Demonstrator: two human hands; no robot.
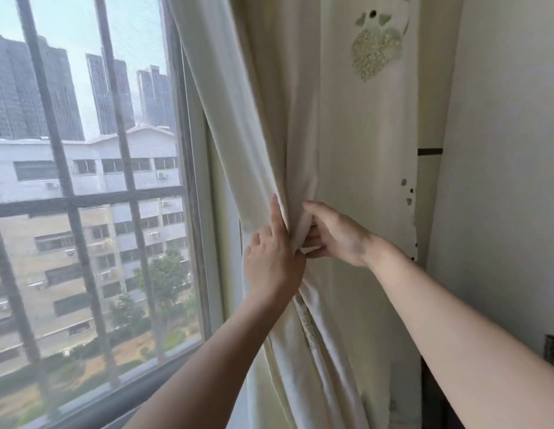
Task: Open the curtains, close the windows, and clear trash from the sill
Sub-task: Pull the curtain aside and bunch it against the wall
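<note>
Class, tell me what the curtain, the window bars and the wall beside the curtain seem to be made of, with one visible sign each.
The curtain looks like cream woven fabric, matte: it gathers in soft folds. The window bars are probably dark painted metal: thin, straight, rigid. The wall is likely painted plaster, matte white, flat and even.

A: Entry one. What kind of setting?

B: A room in a home, on an upper floor. Evidence: a long cream curtain (300,119) with an embroidered motif (376,51) hangs beside a plain painted wall (501,150).

A: Why an upper floor?

B: The window (189,150) looks down on trees (164,274) and across at a mid-rise block (84,144) with air-conditioner units (162,174). High-rise towers (15,88) stand behind it. Dark security bars (62,168) cross the view. Reads as a residential district.
</note>
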